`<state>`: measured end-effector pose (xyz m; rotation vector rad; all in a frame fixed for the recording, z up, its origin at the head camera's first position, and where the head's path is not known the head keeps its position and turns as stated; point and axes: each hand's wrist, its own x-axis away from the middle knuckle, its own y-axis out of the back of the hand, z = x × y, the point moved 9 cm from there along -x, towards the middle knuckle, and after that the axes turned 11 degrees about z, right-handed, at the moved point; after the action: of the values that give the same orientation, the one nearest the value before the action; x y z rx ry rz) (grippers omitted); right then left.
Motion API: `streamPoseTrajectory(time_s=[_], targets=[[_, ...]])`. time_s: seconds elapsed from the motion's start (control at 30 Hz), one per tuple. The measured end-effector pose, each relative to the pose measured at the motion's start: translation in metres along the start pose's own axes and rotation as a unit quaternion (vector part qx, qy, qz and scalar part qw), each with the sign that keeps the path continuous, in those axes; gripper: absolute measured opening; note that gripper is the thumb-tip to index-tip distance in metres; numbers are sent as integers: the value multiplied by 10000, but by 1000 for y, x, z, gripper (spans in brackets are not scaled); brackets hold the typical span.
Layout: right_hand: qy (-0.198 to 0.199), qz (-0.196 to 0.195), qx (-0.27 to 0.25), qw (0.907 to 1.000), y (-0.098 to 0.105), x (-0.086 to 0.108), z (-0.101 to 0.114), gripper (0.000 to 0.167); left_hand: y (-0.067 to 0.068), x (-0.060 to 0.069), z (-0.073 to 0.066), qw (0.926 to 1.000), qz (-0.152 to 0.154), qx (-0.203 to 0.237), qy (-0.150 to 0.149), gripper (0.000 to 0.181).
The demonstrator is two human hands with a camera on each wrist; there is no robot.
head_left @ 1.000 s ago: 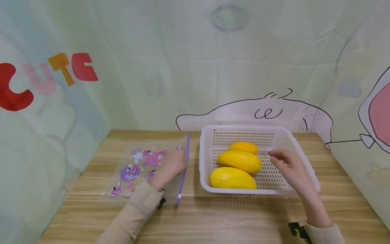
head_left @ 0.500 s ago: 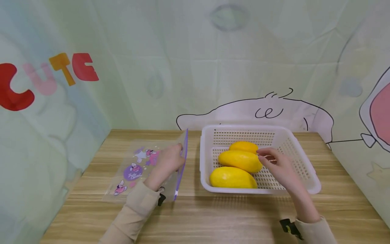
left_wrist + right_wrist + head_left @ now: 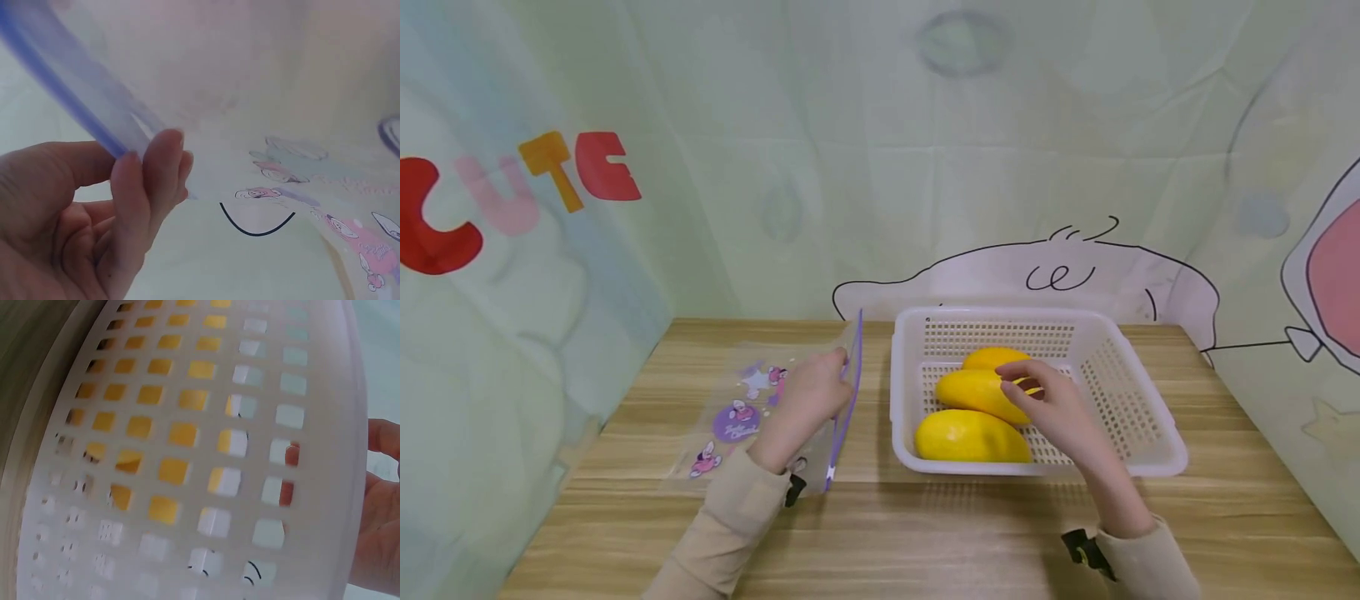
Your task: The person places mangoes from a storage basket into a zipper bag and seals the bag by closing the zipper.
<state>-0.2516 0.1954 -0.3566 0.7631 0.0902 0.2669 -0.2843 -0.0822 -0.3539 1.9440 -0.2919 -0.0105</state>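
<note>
Pinching the purple zip edge of a clear plastic bag printed with pink and purple cartoon figures, the left hand has its fingers curled at the bag's mouth. The edge stands up at those fingers, while the printed body of the bag spreads out beneath the left hand and away to its left.

To the right of the left hand, and well apart from it, a white rectangular plastic basket with perforated walls sits below the right hand. Inside are three smooth, oblong yellow fruits, all on the side toward the left hand.

The right hand is empty, thumb and fingers loosely curved with a gap between them. Its fingertips are over the right end of the middle fruit; whether they touch it, I cannot tell. The front fruit lies nearer the person than those fingertips, the back fruit just beyond them.

Below both hands is a wood-grain table; beyond them hangs a pale green backdrop with cartoon drawings.
</note>
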Motion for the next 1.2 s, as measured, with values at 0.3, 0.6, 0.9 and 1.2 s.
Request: streamPoseTrajectory(time_s=[0.3,0.6,0.9,1.2], targets=[[228,206,-81,9995,-18,-11,19,27,8,6,-7,9994,-236,181,-184,16],[395,618,-334,9967,-37,-20,34,26,15,11,-15,9991,-404,-38,-121,12],[401,903,-512,9938,-55,-28,45,31,18,15,-22,9985,-490,-194,-167,10],[459,1076,-540,9917,-71,-37,68,37,24,21,-30,9951,-817,-436,-359,12]])
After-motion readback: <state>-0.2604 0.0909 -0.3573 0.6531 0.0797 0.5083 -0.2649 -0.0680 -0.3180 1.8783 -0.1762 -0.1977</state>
